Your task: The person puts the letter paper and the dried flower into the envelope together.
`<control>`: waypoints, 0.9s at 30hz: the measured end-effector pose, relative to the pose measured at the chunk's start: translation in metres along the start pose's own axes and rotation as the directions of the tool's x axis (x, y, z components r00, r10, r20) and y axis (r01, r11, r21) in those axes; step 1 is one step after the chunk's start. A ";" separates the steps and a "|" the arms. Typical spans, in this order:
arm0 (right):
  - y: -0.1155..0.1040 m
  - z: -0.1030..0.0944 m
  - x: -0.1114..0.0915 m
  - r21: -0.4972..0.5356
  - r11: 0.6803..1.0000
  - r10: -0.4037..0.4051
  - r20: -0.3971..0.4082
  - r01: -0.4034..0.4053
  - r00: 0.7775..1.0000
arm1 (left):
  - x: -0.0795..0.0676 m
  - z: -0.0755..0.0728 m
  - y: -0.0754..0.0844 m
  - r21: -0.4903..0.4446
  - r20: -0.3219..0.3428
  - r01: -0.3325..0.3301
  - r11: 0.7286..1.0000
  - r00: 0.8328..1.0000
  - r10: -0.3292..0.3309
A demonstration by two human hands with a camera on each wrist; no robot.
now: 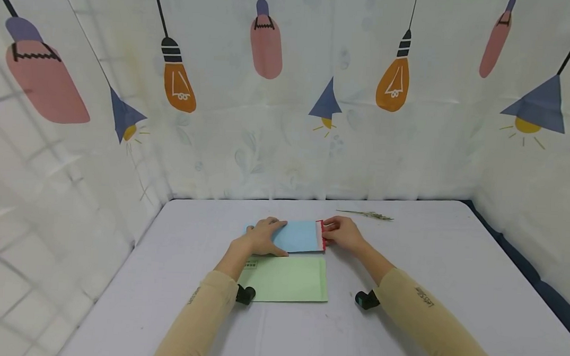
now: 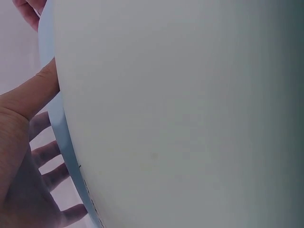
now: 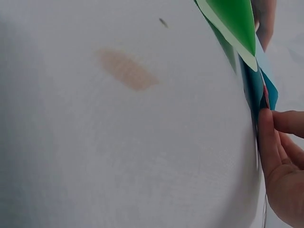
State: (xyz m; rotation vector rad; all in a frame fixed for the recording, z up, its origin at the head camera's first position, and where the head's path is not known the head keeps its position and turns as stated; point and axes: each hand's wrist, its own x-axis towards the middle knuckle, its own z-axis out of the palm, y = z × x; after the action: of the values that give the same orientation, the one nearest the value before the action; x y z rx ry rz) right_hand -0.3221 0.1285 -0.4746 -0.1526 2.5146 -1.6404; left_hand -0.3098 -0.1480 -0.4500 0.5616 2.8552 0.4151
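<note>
A light blue envelope point(image 1: 298, 236) lies flat on the table. My left hand point(image 1: 264, 237) rests on its left part with fingers spread, the thumb along the near edge. A red-edged white paper point(image 1: 319, 236) shows at the envelope's right end; how much of it lies inside is hidden. There my right hand point(image 1: 343, 235) pinches the paper's red edge between thumb and fingers. In the right wrist view, thumb and index finger point(image 3: 269, 142) meet at that end, close to a bit of red. A green envelope point(image 1: 285, 284) lies just nearer than the blue one.
A dried plant sprig point(image 1: 366, 214) lies on the white table point(image 1: 435, 248) near its far edge, right of the envelopes. Beyond that edge hangs a curtain point(image 1: 285, 162) printed with lamps. A dark fabric edge point(image 1: 525, 260) runs along the table's right side.
</note>
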 end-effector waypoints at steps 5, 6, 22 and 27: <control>-0.003 0.005 0.000 0.025 1.000 0.006 0.009 -0.006 1.000 | 0.000 0.001 0.000 0.000 0.001 -0.003 1.000 1.000 0.003; -0.002 0.006 0.000 0.034 0.999 0.002 0.015 -0.003 1.000 | 0.000 0.001 -0.001 -0.001 0.001 -0.003 1.000 1.000 0.003; -0.010 0.012 -0.002 0.115 0.993 -0.012 0.097 0.001 0.995 | -0.001 0.000 -0.001 0.017 0.010 0.000 1.000 1.000 0.000; -0.011 0.006 -0.003 0.106 0.994 -0.038 0.144 0.023 0.989 | 0.000 -0.001 -0.001 0.019 0.005 -0.002 1.000 1.000 0.002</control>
State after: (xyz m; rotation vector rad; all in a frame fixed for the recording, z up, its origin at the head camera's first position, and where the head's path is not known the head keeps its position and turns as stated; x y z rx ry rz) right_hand -0.3177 0.1192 -0.4672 -0.2900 2.3249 -1.7012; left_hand -0.3101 -0.1488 -0.4496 0.5677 2.8569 0.3874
